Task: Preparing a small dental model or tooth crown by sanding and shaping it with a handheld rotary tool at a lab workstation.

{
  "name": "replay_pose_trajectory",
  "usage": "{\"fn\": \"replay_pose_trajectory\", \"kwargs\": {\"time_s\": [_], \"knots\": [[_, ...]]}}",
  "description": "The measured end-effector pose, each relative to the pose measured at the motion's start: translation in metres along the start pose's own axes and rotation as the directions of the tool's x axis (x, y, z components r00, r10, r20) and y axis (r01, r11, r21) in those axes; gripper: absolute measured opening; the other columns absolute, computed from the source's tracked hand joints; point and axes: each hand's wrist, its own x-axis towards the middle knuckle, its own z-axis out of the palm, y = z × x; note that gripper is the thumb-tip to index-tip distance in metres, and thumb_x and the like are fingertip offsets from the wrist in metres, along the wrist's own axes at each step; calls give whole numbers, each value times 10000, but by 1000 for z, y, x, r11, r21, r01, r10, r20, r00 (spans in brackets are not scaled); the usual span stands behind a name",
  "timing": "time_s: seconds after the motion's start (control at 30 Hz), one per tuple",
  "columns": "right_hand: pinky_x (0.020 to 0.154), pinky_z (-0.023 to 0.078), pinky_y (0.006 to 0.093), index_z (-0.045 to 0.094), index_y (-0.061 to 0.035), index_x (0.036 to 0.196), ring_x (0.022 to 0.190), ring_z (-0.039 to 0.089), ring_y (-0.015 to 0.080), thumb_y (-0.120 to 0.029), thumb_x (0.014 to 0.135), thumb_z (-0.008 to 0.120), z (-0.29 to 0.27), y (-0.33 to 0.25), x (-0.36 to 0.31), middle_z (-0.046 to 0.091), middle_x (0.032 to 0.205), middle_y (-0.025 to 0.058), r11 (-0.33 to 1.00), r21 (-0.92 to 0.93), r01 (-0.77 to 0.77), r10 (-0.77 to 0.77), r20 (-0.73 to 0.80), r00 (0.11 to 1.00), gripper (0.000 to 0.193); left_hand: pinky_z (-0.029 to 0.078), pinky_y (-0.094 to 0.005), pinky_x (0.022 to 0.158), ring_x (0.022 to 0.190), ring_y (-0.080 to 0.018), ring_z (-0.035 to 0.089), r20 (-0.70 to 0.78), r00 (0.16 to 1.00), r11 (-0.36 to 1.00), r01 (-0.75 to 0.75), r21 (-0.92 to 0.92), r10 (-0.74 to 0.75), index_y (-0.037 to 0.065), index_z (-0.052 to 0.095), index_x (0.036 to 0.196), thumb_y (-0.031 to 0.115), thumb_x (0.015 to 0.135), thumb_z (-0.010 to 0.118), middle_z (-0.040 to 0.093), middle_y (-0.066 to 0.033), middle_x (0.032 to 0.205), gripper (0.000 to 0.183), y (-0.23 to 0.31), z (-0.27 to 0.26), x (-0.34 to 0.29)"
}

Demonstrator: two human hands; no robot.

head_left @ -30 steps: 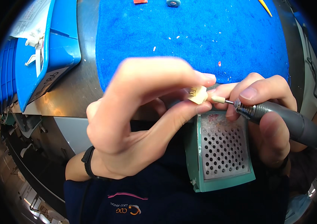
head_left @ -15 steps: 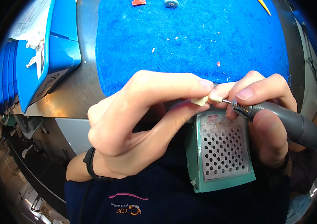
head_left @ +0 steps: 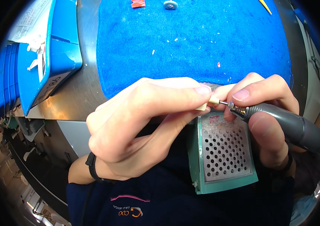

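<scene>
Between thumb and forefinger, my left hand (head_left: 141,120) pinches a small pale-yellow block (head_left: 203,107), mostly covered by the fingertips. My right hand (head_left: 267,94) grips a dark grey rotary handpiece (head_left: 290,122) like a pen, tilted with its nose to the left. A cream cylindrical bit (head_left: 214,101) on a thin metal shank sits at its front, right beside the block; whether the two touch I cannot tell. Both hands meet just above the far end of a green box with a perforated metal top (head_left: 226,150).
A blue towel (head_left: 190,49) with white crumbs and a reddish bit covers the metal bench. At its far edge lie a red piece (head_left: 138,3), a grey disc (head_left: 171,5) and a yellow pointed stick (head_left: 265,6). Blue bins (head_left: 64,56) with paper stand left.
My left hand has turned slightly and shifted a little left with the block. The handpiece and its bit have also moved slightly left.
</scene>
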Motion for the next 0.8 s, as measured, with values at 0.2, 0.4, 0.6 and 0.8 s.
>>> {"fn": "replay_pose_trajectory", "kwargs": {"time_s": [0.2, 0.4, 0.6, 0.8], "knots": [[953, 521, 405, 552, 5, 1168, 966, 648, 225, -276, 1044, 590, 0, 0, 0, 645, 1019, 207, 1000, 23, -18, 18, 14, 1000, 310, 633, -367, 828, 967, -308, 740, -1, 1000, 1000, -5, 9, 5, -87, 606, 1095, -217, 826, 718, 710, -297, 1035, 320, 0, 0, 1], [925, 529, 399, 555, 11, 1153, 988, 657, 247, -283, 1046, 589, 1, -1, -2, 631, 973, 188, 1000, 19, -14, 14, 9, 1000, 314, 626, -374, 830, 950, -308, 739, 3, 1000, 999, -20, -26, 20, -91, 606, 1084, -231, 822, 706, 712, -293, 1006, 313, -2, 0, 1], [915, 528, 406, 555, 16, 1141, 991, 655, 257, -286, 1046, 592, 3, 0, -2, 610, 937, 164, 999, 28, -23, 23, -20, 1000, 319, 620, -383, 846, 947, -307, 739, 15, 1000, 999, 25, -37, -25, -89, 607, 1084, -233, 823, 701, 712, -288, 1001, 314, 0, -2, 2], [932, 529, 424, 563, 16, 1130, 1015, 660, 269, -292, 1048, 598, 3, 3, -2, 609, 924, 153, 999, 48, -3, 4, -32, 999, 321, 617, -383, 856, 970, -310, 736, 29, 999, 999, 26, -45, -25, -84, 604, 1096, -231, 826, 702, 713, -276, 1009, 322, 1, -3, 2]]}}
